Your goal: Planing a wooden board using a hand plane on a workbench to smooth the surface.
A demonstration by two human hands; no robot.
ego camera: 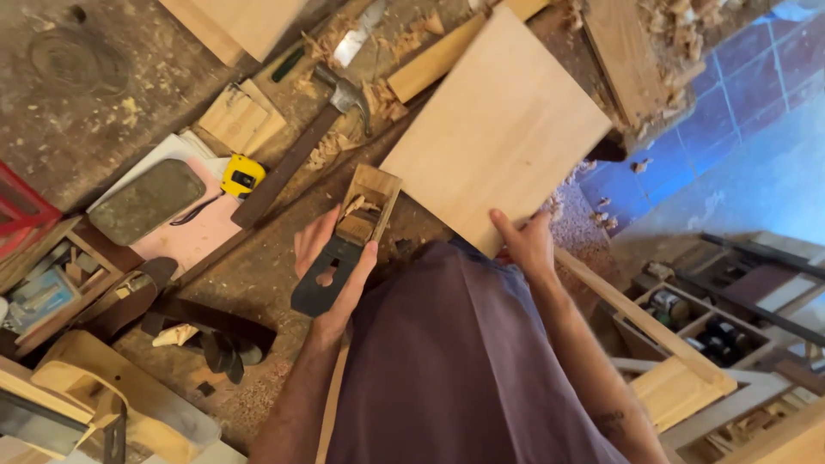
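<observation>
A yellow tape measure (242, 175) with a dark round label on its face lies on the desk (77, 129), partly on a pale pink sheet. At the right, small round cans (666, 302) with light labels stand in an open wooden box (687, 331). No signs or screens show.

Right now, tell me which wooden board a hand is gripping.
The large pale square board, held at its near corner by the right hand; the other boards lie untouched.

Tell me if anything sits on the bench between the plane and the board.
Nothing visible does. The left hand holds the plane, the right hand holds the board, and only bare bench lies between them.
</observation>
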